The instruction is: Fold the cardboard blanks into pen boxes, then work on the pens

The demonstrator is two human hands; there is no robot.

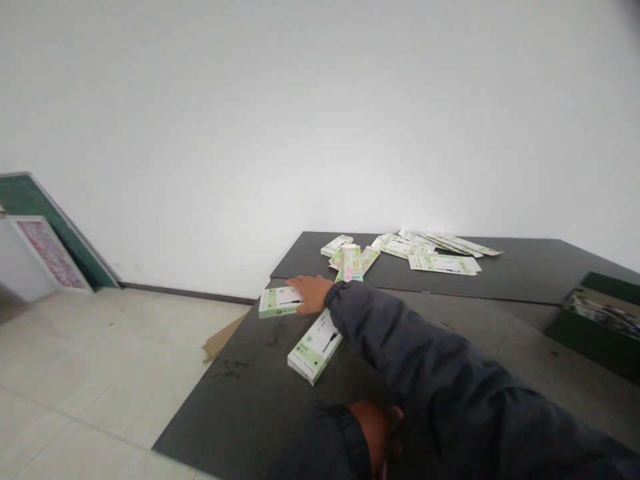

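Note:
My right hand (315, 295) reaches across to a flat white-and-green carton (276, 303) at the table's left edge. Its thumb and fingers are closed around the carton's right end. Under my right forearm lies a second white-and-green carton (316, 347), slanted, its upper end partly covered by the sleeve. Low in the view, my left hand (376, 432) hovers over or rests on the dark table, fingers loosely apart and partly out of frame. Nothing shows in it. Beyond my right hand are several pink-and-green packets (353, 261) in a loose pile.
Another carton (337, 245) lies behind the packets. Several flat, unfolded-looking cartons (445, 264) spread along the back of the black table (240, 400). At the right stands a dark green box (595, 333) with many small items inside. Brown cardboard (223, 339) and leaning boards (55, 247) are at the left.

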